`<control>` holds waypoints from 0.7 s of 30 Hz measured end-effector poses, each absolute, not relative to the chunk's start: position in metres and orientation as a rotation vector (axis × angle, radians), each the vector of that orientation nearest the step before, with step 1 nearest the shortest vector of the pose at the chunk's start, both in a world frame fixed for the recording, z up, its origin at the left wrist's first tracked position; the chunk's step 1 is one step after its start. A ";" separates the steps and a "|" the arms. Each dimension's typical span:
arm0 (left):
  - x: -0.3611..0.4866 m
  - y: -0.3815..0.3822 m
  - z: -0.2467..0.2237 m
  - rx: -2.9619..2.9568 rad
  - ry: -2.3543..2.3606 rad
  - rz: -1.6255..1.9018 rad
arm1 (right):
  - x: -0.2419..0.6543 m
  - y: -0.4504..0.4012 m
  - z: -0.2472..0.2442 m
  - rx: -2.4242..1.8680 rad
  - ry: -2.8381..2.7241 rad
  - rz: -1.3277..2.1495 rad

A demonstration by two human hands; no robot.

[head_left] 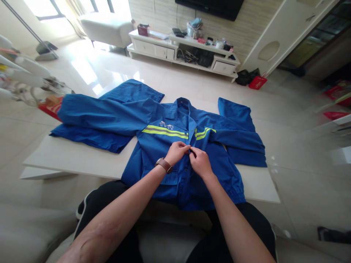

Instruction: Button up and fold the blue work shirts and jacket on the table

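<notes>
A blue work jacket point(156, 146) with yellow-green and grey reflective stripes lies front up across the table, its sleeves spread to both sides. My left hand point(177, 152), with a brown-strapped watch point(163, 165) on the wrist, pinches the jacket's front edge at mid-chest. Right beside it, my right hand point(199, 160) is closed on the other side of the same front opening. The fingertips of both hands nearly meet, and they hide the bit of cloth or button between them. Above the hands the collar point(173, 110) lies open. More blue cloth point(131, 91) lies under the sleeves.
The white table point(79, 157) reaches out past the jacket, close above my knees. At the left edge stands a rack with white spools point(33, 67), near a red item point(51, 106). A low white TV cabinet point(153, 49) stands by the far wall, with a red bag point(257, 82) on the floor.
</notes>
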State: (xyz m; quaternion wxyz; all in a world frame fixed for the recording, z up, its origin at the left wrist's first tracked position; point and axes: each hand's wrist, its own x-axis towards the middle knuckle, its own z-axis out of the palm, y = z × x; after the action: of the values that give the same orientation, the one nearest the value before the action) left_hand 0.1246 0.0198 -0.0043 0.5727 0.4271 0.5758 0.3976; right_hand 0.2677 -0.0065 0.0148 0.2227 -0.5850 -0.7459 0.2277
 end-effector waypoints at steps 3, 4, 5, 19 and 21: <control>0.128 0.020 -0.008 0.819 1.254 0.976 | 0.269 -0.005 0.012 -1.606 -2.070 0.621; 0.129 0.020 -0.010 0.800 1.245 0.986 | 0.269 -0.005 0.012 -1.609 -2.075 0.624; 0.129 0.019 -0.011 0.796 1.248 1.000 | 0.269 -0.005 0.012 -1.614 -2.078 0.626; 0.135 0.017 -0.012 0.613 1.280 1.139 | 0.267 -0.008 0.018 -1.720 -2.081 0.592; 0.134 0.016 -0.010 0.617 1.268 1.135 | 0.268 -0.008 0.017 -1.704 -2.083 0.596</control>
State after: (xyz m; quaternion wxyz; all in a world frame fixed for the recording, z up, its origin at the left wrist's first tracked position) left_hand 0.1341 0.0164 -0.0104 0.6175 0.2680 0.5510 0.4932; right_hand 0.2675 -0.0078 0.0174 0.1915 -0.6069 -0.7416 0.2121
